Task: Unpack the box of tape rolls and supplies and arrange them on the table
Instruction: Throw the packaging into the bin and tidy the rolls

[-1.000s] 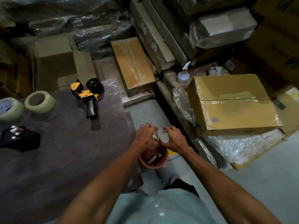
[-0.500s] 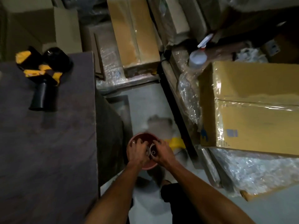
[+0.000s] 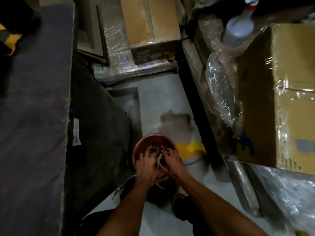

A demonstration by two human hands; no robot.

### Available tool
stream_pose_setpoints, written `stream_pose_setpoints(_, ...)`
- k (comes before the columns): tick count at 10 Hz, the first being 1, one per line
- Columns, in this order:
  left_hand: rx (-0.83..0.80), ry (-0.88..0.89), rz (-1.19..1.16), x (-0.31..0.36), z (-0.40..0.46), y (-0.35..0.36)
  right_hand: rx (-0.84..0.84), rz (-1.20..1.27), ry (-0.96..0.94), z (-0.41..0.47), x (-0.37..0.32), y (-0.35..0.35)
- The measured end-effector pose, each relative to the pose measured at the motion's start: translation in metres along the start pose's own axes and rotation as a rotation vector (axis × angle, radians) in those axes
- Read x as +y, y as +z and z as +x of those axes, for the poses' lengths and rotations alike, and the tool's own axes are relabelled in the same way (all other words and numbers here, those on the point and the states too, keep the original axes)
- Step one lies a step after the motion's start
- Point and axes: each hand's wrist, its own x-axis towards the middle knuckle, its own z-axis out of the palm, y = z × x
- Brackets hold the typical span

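Note:
A pink round tub (image 3: 144,142) stands on the floor beside the table (image 3: 34,116). Both my hands reach down into it. My left hand (image 3: 147,165), with a ring on one finger, and my right hand (image 3: 172,161) meet over a small white tape roll (image 3: 159,161), which shows as a thin white ring between them. The fingers curl around it; the tub's other contents are hidden under the hands. A yellow and black tape dispenser (image 3: 10,38) lies at the table's far left corner, mostly cut off by the frame.
Wrapped cardboard boxes (image 3: 281,99) crowd the right side, with a spray bottle (image 3: 238,29) on top. Another carton (image 3: 150,23) lies on the floor ahead. The dark table side (image 3: 95,133) drops next to the tub. Yellow tape (image 3: 189,149) marks the grey floor.
My view has tilted down and closer to the floor. Both hands have gone lower, from above the tub's rim to deep inside it, still around the white roll.

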Motion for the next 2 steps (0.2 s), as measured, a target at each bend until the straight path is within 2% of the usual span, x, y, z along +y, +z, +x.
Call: stream_pose_setpoints(2,0.009,-0.016,-0.124,-0.0091,0.0104,0.0147,-0.051,0.019,-0.059,0.0091,0.0015,0.0078)
